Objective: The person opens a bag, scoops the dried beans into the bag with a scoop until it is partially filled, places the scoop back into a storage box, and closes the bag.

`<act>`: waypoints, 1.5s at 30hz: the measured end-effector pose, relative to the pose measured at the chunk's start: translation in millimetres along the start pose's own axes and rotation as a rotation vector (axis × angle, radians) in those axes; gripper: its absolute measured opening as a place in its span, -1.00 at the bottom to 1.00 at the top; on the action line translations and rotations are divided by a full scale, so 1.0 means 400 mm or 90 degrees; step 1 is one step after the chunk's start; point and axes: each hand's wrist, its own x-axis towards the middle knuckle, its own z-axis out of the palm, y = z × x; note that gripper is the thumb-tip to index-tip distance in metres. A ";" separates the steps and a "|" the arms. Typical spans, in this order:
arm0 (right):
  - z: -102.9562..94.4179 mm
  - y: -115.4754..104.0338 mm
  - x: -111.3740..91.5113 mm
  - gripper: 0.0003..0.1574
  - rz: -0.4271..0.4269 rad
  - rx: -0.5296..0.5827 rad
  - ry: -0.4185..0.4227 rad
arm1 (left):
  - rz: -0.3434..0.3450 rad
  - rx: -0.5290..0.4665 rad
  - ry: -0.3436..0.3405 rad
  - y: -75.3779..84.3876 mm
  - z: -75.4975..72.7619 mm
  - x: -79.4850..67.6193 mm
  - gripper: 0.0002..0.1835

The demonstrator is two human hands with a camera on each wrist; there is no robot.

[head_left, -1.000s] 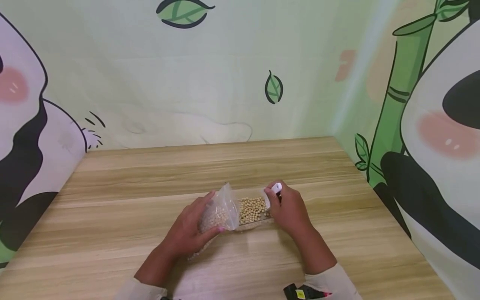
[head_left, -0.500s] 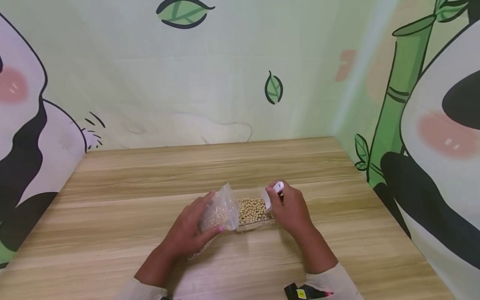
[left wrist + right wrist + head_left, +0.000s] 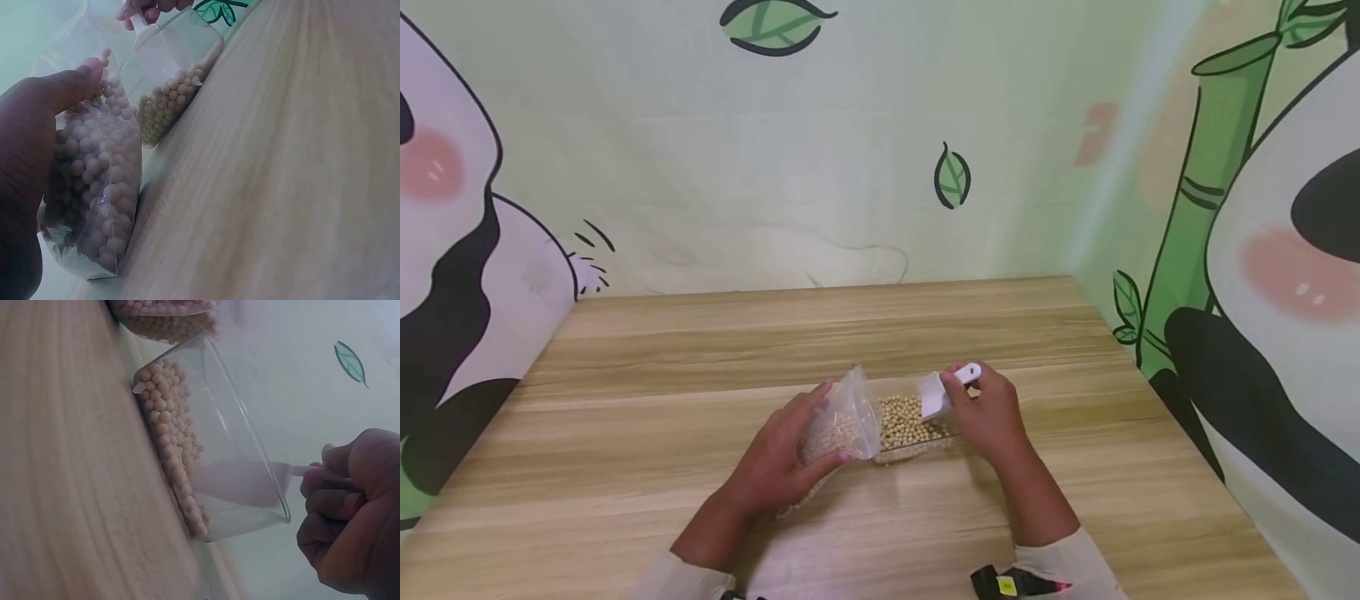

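My left hand [image 3: 782, 458] grips a clear plastic bag [image 3: 94, 169] full of round, pale soybeans, thumb on the near side. The bag stands on the table with its open mouth leaning toward a clear box [image 3: 244, 419]. Soybeans [image 3: 904, 421] lie over the bottom of that box, just right of the bag. A white scoop [image 3: 934, 396] is held by its handle in my right hand [image 3: 988, 408], fingers curled around it. In the right wrist view the scoop's head [image 3: 244, 481] shows through the box wall, low by the soybeans.
The light wood table [image 3: 700, 350] reaches back to a pale green wall [image 3: 850, 125] printed with leaves and pandas. Another printed panel stands along the right side. A dark wrist strap [image 3: 1018, 583] sits on the right sleeve.
My right hand has shifted slightly right, and the scoop has tilted and risen so more of its white head shows. My left hand and the bag have stayed nearly still.
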 end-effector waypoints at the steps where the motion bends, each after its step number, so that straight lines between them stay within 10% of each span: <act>1: -0.001 0.000 0.002 -0.76 0.011 0.011 -0.005 | -0.001 -0.002 0.000 0.001 -0.001 0.000 0.01; 12: -0.018 0.005 0.005 -0.69 0.133 0.142 -0.106 | 0.013 0.000 0.012 0.002 -0.003 0.001 0.03; 45: -0.027 0.015 0.000 -0.64 0.213 0.229 -0.298 | 0.008 0.003 0.018 -0.002 0.002 0.002 0.02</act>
